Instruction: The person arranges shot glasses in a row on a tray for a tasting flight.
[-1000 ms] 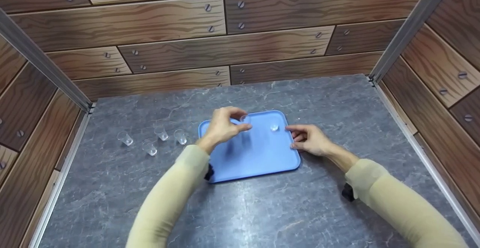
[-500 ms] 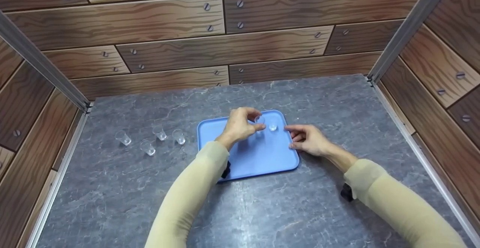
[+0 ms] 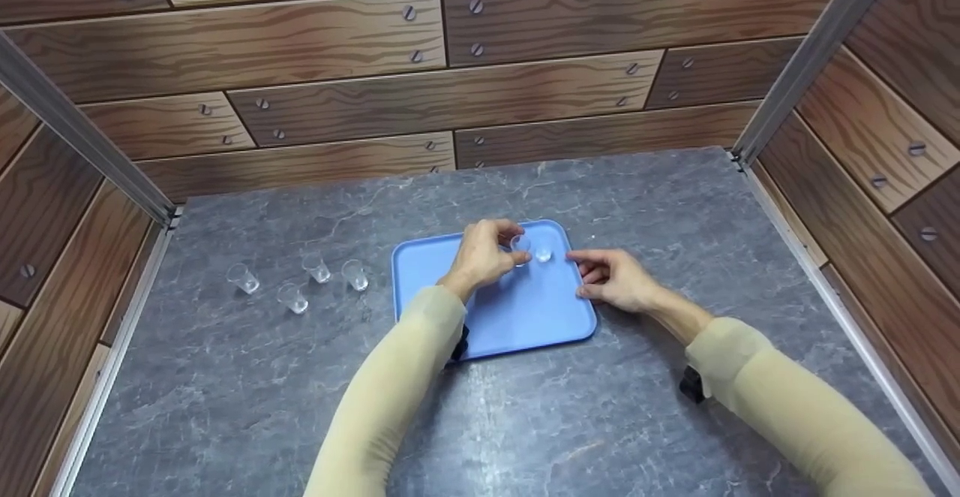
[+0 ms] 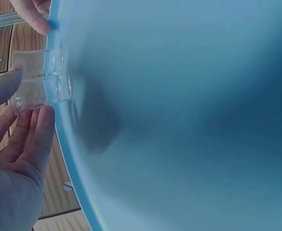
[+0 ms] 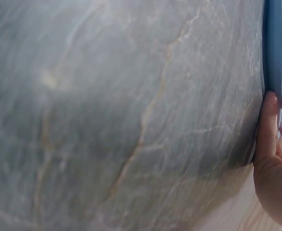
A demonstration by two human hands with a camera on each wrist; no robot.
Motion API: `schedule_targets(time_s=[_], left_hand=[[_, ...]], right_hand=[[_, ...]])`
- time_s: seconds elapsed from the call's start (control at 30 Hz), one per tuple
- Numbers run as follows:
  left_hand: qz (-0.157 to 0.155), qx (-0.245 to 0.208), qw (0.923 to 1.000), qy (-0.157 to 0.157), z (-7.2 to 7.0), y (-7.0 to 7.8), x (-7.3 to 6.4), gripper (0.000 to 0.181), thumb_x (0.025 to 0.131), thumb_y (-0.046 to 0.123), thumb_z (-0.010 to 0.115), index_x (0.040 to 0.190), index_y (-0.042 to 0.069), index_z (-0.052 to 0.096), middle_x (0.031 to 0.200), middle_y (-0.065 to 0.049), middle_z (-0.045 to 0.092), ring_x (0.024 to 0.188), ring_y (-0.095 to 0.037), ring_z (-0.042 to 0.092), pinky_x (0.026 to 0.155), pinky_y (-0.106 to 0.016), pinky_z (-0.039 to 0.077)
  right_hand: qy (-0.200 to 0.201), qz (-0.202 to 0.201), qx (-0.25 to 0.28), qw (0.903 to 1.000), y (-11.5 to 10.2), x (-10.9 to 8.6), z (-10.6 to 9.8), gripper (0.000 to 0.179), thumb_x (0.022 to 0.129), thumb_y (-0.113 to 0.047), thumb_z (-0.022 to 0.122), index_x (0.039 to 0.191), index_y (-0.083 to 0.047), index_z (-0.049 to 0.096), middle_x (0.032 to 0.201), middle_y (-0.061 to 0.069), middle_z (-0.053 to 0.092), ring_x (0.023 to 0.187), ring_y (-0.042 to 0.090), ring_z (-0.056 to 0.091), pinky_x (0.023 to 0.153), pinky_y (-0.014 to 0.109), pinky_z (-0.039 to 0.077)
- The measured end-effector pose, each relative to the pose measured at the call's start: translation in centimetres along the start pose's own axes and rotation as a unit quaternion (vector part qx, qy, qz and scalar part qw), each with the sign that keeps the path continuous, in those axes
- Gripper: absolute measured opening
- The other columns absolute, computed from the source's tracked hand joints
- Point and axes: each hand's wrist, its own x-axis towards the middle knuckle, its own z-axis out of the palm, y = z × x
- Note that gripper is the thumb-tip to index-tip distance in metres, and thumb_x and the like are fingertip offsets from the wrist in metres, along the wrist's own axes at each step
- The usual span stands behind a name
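My left hand (image 3: pixel 480 255) pinches a clear shot glass (image 3: pixel 521 248) between thumb and fingers over the far right part of the blue tray (image 3: pixel 525 324). A second shot glass (image 3: pixel 544 254) stands upright on the tray, just right of the held one. In the left wrist view, the held shot glass (image 4: pixel 35 94) is upright beside its neighbour (image 4: pixel 31 62), its base close to the tray surface. My right hand (image 3: pixel 622 281) rests its thumb and fingertips against the tray's right edge. The right wrist view catches those fingers (image 5: pixel 266 130) at the tray wall (image 5: pixel 274 43).
Several more shot glasses stand in a loose group left of the tray, the closest of them (image 3: pixel 356 275) near its left edge. The grey marbled tabletop (image 3: pixel 225 392) is bounded by wood-patterned walls (image 3: pixel 337 46) at the back and sides.
My left hand has moved right across the tray with the shot glass and lowered it beside the other one. My right hand has stayed at the tray's edge.
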Motion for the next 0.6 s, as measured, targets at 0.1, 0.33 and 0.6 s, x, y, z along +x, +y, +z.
schedule_targets(time_s=[0.1,0.33,0.6], left_hand=[[0.001,0.006,1.0000,0.002,0.01,0.07,0.00,0.038,0.095,0.020,0.092,0.131,0.011,0.082,0.125,-0.010,0.084,0.117,-0.025,0.079,0.108,-0.043,0.064],[0.009,0.010,0.9999,0.007,0.26,0.17,-0.09,0.040,0.096,0.019,0.091,0.134,0.009,0.080,0.125,-0.012,0.084,0.118,-0.027,0.080,0.109,-0.043,0.064],[0.010,0.004,0.9999,0.007,0.02,0.00,-0.46,0.054,0.094,0.025,0.092,0.143,0.009,0.075,0.138,-0.012,0.080,0.126,-0.030,0.078,0.111,-0.045,0.063]], right_hand=[[0.000,0.003,-0.002,1.0000,-0.16,0.00,0.03,0.063,0.095,0.002,0.084,0.154,0.007,0.062,0.120,0.026,0.070,0.097,0.016,0.067,0.079,0.014,0.057],[0.001,0.003,-0.005,1.0000,-0.04,0.10,0.01,0.063,0.095,0.003,0.084,0.154,0.007,0.062,0.119,0.025,0.070,0.096,0.015,0.067,0.079,0.014,0.057],[0.001,0.010,0.005,0.9999,0.09,0.15,0.03,0.064,0.095,0.004,0.083,0.155,0.007,0.061,0.119,0.024,0.069,0.096,0.015,0.067,0.077,0.015,0.059]])
